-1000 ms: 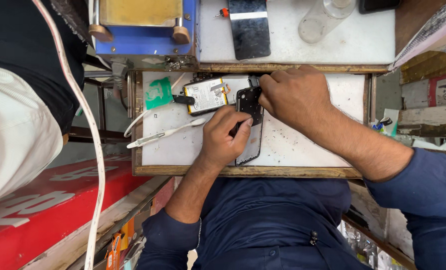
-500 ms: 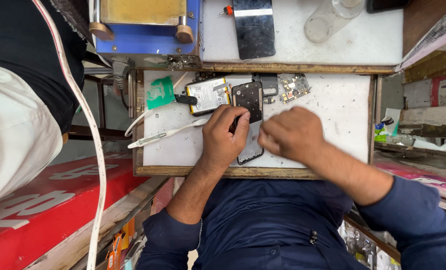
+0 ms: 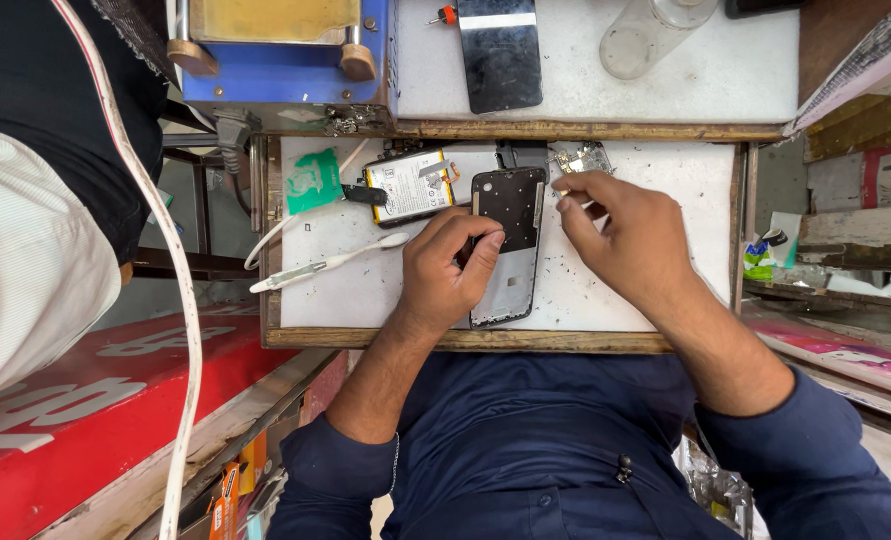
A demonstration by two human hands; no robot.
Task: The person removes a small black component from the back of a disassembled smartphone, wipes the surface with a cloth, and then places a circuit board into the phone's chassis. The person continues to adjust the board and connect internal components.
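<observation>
An opened black phone [image 3: 513, 240] lies face down on the white worktop [image 3: 635, 300]. My left hand [image 3: 443, 275] rests on the phone's left edge, thumb and fingers curled onto it, holding it still. My right hand [image 3: 620, 235] is at the phone's top right corner with its thumb and fingertips pinched together. Whether they hold something small is not clear. Just beyond those fingertips lies a small circuit board [image 3: 585, 158]. A phone battery [image 3: 410, 185] sits left of the phone's top end.
A green pry card [image 3: 313, 180] and a white toothbrush [image 3: 325, 265] lie at the left of the worktop. On the upper shelf are a dark glass panel [image 3: 500, 50], a clear bottle [image 3: 655, 30] and a blue machine [image 3: 285, 65]. Another person [image 3: 25, 260] stands at the left beside a white cable [image 3: 180, 300].
My right hand dropped from the phone's top to its right side, then rose again to the top right corner. The phone's upper part is now uncovered. My left hand stayed put.
</observation>
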